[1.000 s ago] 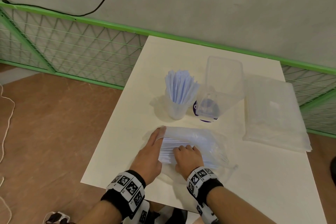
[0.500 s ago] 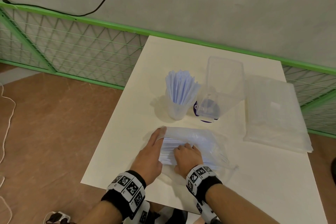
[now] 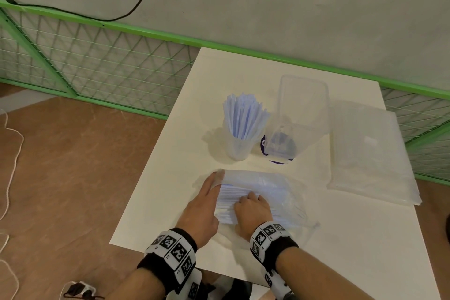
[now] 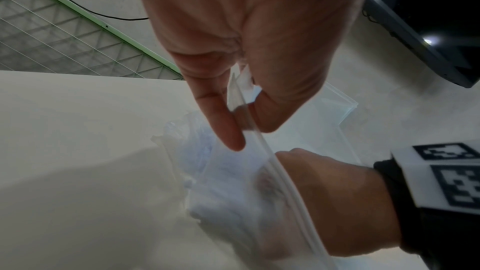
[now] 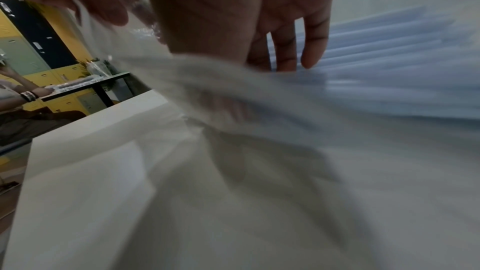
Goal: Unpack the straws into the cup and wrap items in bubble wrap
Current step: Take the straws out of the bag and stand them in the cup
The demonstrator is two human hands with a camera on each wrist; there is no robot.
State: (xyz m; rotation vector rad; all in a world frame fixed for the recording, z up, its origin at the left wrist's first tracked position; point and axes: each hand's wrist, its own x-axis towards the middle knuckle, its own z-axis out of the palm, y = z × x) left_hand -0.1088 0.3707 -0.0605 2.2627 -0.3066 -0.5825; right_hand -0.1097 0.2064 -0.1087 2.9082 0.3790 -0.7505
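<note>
A clear zip bag [image 3: 275,190] of pale blue straws [image 3: 229,204] lies on the white table [image 3: 341,238] near its front edge. My left hand [image 3: 217,177] pinches the bag's zip rim [image 4: 249,118] between thumb and forefinger and holds the mouth up. My right hand [image 3: 248,198] is inside the bag, its fingers [image 5: 311,48] curled over a bunch of straws [image 5: 389,73]. Behind the bag stands a translucent cup [image 3: 239,148] full of upright straws [image 3: 243,117].
A clear plastic box [image 3: 303,109] lies tipped beside the cup, over a purple round object [image 3: 277,159]. A stack of bubble wrap [image 3: 370,153] lies at the table's right side. A green mesh fence [image 3: 97,61] runs behind and to the left.
</note>
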